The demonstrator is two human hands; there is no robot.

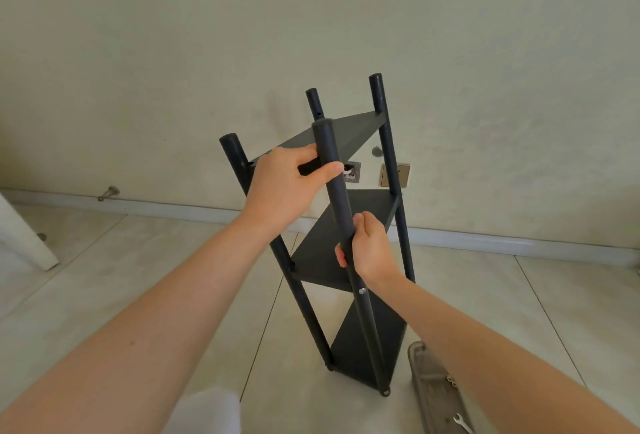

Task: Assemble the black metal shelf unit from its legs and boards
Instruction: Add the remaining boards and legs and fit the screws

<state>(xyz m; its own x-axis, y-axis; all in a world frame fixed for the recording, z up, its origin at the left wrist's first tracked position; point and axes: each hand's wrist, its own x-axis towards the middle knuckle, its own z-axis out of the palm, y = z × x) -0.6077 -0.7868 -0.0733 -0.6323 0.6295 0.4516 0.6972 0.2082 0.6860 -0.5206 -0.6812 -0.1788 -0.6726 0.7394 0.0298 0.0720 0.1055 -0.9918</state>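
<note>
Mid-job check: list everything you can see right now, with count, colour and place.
legs: four, black, upright on floor
boards: three, black, stacked between legs
screw: one, silver, mid-height on near leg
tray: one, grey, floor, lower right
wrench: one, silver, in tray
door stop: one, metal, baseboard, left
wall plates: two, one beige, one grey, behind shelf
white fabric: one, bottom edge
left hand: grips top board edge, thumb across near leg
right hand: grips near leg, lower down
</note>
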